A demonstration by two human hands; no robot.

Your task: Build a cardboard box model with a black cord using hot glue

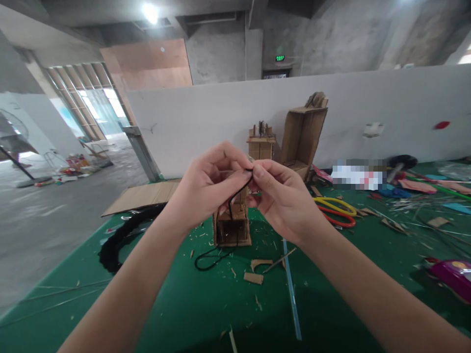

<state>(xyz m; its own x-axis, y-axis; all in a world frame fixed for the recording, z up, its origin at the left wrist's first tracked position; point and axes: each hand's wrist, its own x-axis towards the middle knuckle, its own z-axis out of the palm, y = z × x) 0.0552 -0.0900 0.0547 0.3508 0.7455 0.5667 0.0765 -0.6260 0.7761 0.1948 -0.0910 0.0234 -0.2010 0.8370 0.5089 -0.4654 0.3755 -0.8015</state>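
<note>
Both hands meet in the middle of the view, pinching a thin black cord (239, 191) between thumbs and fingertips. My left hand (217, 181) is closed on the cord, and my right hand (279, 191) grips it close beside, thumb on top. From the fingers the cord hangs down to a small cardboard box structure (231, 233) with an open front, standing behind and below the hands. Its upper part is hidden by my hands. A loop of black cord (206, 267) lies on the green table at its base.
Yellow- and red-handled scissors (336, 213) lie right of my right hand. Taller cardboard pieces (303, 132) stand by the white partition. A black fuzzy roll (112, 250) and a cardboard sheet (143, 196) lie left. Cardboard scraps (253, 278) and a blue strip (292, 294) lie in front.
</note>
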